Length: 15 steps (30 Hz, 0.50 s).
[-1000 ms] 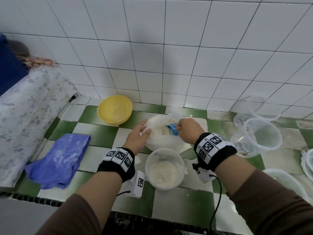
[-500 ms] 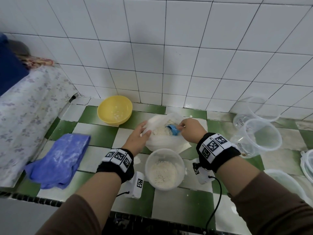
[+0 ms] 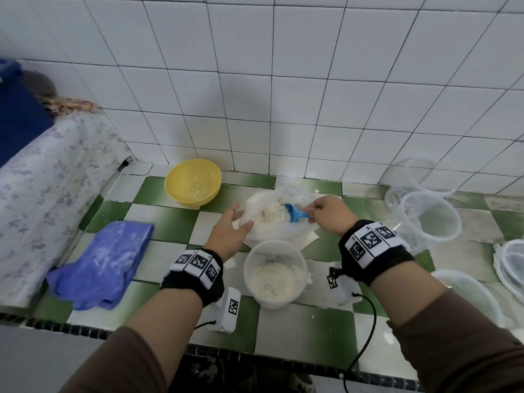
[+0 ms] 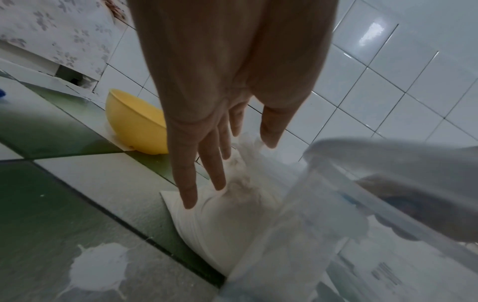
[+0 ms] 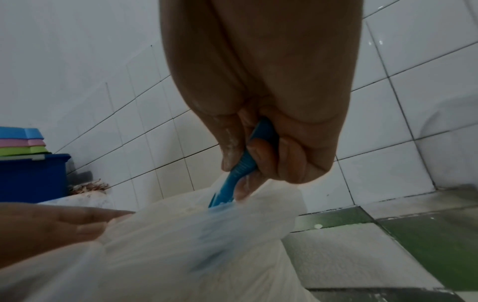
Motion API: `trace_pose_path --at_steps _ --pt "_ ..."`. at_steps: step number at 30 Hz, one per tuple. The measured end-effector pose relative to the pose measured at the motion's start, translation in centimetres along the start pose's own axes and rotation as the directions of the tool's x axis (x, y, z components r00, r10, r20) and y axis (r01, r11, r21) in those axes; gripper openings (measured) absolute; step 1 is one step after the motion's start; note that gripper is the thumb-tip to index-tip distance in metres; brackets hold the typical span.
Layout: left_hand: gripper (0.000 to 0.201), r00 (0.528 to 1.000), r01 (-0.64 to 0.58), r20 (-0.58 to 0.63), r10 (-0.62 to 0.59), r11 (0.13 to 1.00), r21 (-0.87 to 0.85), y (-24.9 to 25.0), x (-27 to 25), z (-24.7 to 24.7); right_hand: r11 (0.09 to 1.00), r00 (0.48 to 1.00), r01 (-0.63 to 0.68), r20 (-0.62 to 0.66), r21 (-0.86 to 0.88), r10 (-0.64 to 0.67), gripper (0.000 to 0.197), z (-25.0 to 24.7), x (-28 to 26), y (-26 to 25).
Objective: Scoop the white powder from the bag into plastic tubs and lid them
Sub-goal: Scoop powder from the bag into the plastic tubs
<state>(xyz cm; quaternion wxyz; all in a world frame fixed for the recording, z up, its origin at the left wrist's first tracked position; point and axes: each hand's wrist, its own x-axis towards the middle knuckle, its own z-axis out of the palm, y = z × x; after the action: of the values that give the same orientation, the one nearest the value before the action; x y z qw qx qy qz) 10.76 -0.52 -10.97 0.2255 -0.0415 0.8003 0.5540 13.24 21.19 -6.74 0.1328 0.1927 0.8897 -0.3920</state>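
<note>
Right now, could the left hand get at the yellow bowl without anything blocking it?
Probably yes. The left hand rests open against the powder bag, holding nothing, and only bare checkered tile lies between it and the yellow bowl to its left.

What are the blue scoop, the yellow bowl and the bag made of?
The scoop looks like hard, smooth plastic: one solid bright blue, with a molded handle. The bowl also looks plastic, evenly yellow with a dull shine. The bag seems thin, soft plastic film: it crinkles, and the white powder shows through it.
</note>
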Motion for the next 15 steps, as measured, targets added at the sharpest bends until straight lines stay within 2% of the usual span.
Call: trace_pose_path --at_steps 6,15 --pt "0.06 0.998 -0.046 -0.048 0.048 0.998 0.045 -0.3 -0.8 -0.2 0.998 0.999 -0.017 -0.034 0.062 0.019 0.025 -0.8 -1.1 0.1" --pt "0.056 0.994 -0.099 -0.033 0.1 0.994 0.047 0.0 -2.1 -0.1 0.977 0.995 -0.02 -0.092 0.21 0.04 0.022 -2.7 -3.1 0.2"
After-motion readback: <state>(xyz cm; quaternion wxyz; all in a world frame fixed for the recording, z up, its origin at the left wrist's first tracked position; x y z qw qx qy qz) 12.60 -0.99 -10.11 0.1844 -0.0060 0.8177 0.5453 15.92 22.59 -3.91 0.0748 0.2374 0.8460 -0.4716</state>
